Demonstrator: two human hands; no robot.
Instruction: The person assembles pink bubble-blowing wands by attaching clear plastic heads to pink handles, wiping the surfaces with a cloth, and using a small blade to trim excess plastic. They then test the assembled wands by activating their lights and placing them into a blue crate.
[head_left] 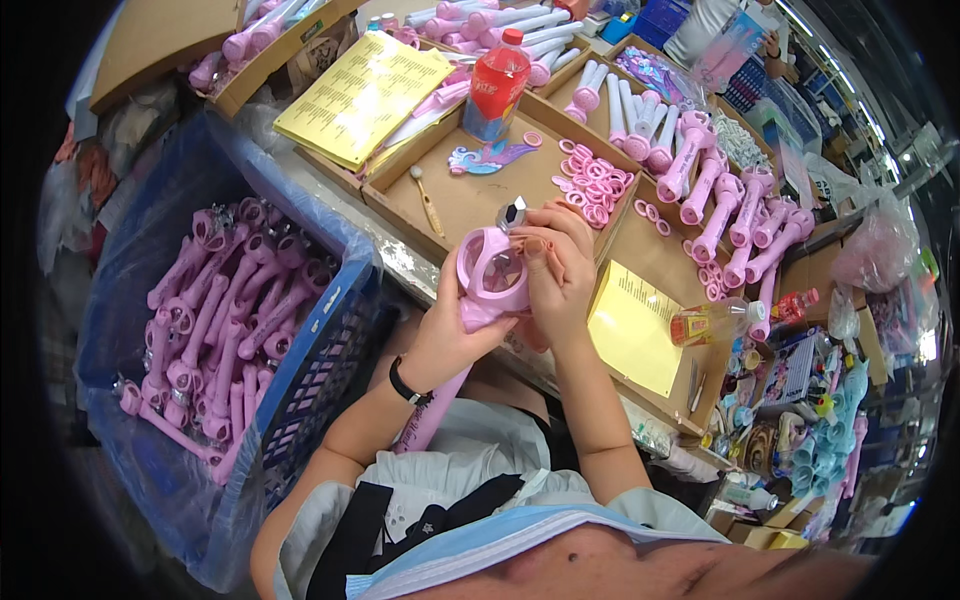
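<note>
A pink toy wand (437,408) with a large open ring-shaped head slants up from my lap. My left hand (445,338) is wrapped round it just below the head. A clear faceted gem (512,213) shows at the top of the head. My right hand (560,280) closes on the right side of the wand's head, fingers bent and pressed together beside the gem. Whether those fingers also pinch a small part is hidden. Beyond my hands, a cardboard tray (400,195) holds a small brush (427,203), a purple-and-blue wing-shaped piece (490,157) and loose pink rings (592,185).
A plastic-lined blue crate (335,330) full of pink wands stands at my left. Upright pink wand parts (705,165) fill trays at the right. A red-capped bottle (497,85) stands in the tray; another bottle (715,322) is at the right. Yellow sheets (365,95) lie over the trays.
</note>
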